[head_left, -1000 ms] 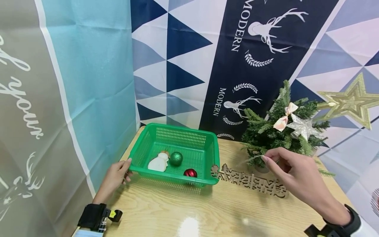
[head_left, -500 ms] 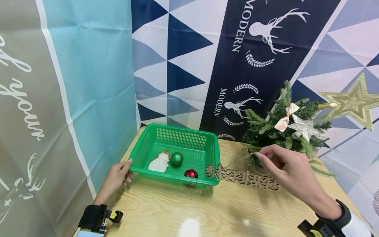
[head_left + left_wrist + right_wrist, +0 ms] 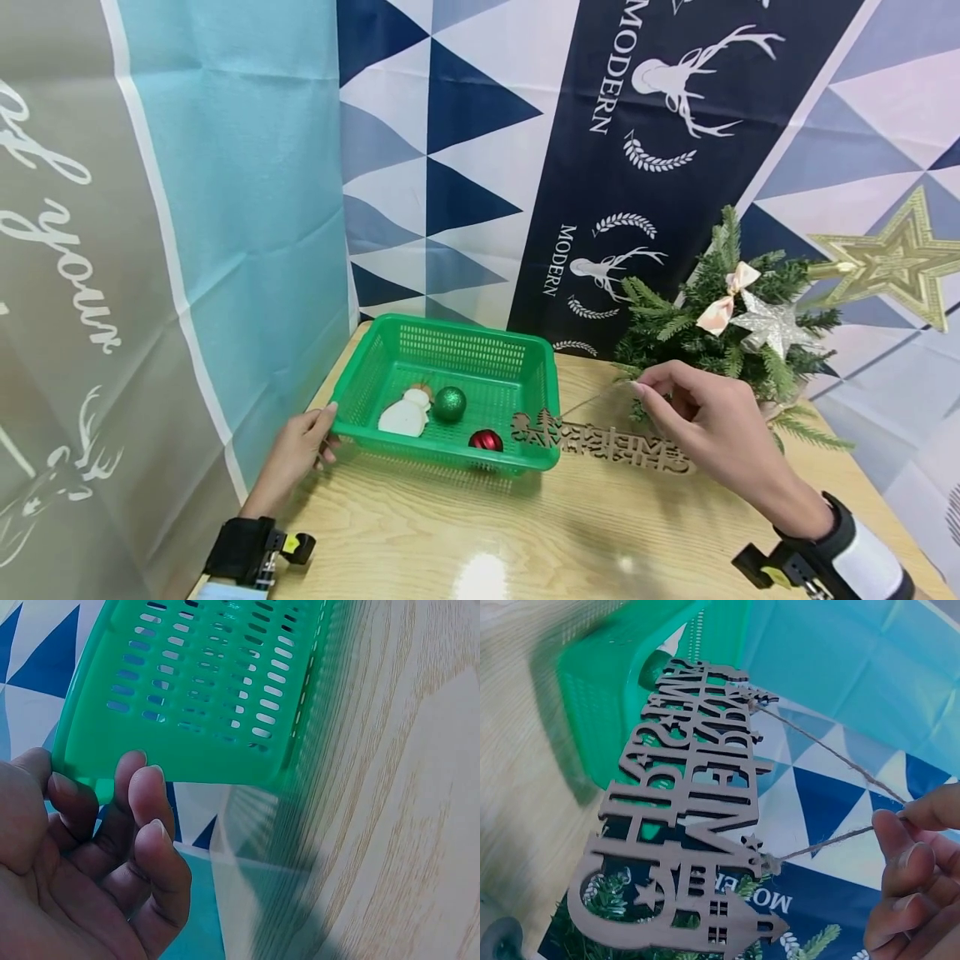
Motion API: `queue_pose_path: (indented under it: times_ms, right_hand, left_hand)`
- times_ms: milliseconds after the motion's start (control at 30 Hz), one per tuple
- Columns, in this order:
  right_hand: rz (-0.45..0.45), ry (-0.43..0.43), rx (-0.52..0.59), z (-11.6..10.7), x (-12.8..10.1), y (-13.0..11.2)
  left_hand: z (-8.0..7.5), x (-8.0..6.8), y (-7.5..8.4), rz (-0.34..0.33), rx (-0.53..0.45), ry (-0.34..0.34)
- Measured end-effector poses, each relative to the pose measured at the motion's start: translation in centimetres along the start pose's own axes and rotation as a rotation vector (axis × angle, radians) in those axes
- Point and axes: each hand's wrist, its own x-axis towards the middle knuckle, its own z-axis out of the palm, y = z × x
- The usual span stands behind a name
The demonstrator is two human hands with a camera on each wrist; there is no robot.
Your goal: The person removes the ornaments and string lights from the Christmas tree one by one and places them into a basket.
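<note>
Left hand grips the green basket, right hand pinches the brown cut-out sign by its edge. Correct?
Not quite: the right hand pinches the string of the brown cut-out sign, not its edge; see the right wrist view. The left hand does grip the green basket.

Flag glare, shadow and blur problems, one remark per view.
Head: bright glare on the table, a smaller spot to its right; left wrist: left hand dimly lit, soft dark shadow on the wood beside it; right wrist: basket edge looks blurred, wooden sign lettering crisper.
</note>
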Motion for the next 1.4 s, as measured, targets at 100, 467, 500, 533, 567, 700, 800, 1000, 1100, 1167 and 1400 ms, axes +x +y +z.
queue_pose_path:
  times_ms: [100,467,500,533,567,700,800,1000,1100,1167,1400]
  right_hand:
    - [-0.01,-0.005,0.013,0.2,0.1,0.1]
    - [-0.017,-0.012,0.019,1.0,0.7,-0.2]
    - [-0.023,-0.011,0.022,1.1,0.8,-0.3]
    - [-0.027,-0.01,0.025,1.2,0.8,-0.3]
    - [-0.031,-0.009,0.028,1.3,0.9,-0.4]
    - [-0.047,-0.002,0.035,1.6,1.3,-0.5]
    - [-0.052,0.006,0.039,1.9,1.5,-0.6]
    - [-0.071,0.002,0.041,2.6,2.1,-0.9]
    - [-0.088,-0.005,0.038,3.1,2.5,-1.1]
    - [-0.093,-0.009,0.033,3.4,2.8,-1.2]
    - [-0.105,-0.012,0.007,4.0,3.3,-1.7]
  left_hand:
    - [0.2,0.6,-1.5,0.006,-0.006,0.006]
    - [0.6,1.9,-4.5,-0.03,-0.017,0.019]
    - [0.7,2.0,-4.6,-0.033,-0.02,0.022]
    - [0.7,2.0,-4.7,-0.037,-0.019,0.027]
    - [0.7,2.1,-4.9,-0.04,-0.018,0.029]
    - [0.9,2.6,-5.7,-0.092,0.004,0.056]
    - [1.0,2.4,-5.2,-0.084,0.003,0.056]
    - [0.7,1.1,-3.2,0.0,-0.05,0.036]
    - [0.7,1.0,-3.1,0.0,-0.063,0.048]
    - [0.8,1.3,-3.7,-0.025,-0.044,0.058]
    - [0.8,1.8,-4.6,-0.001,0.005,0.026]
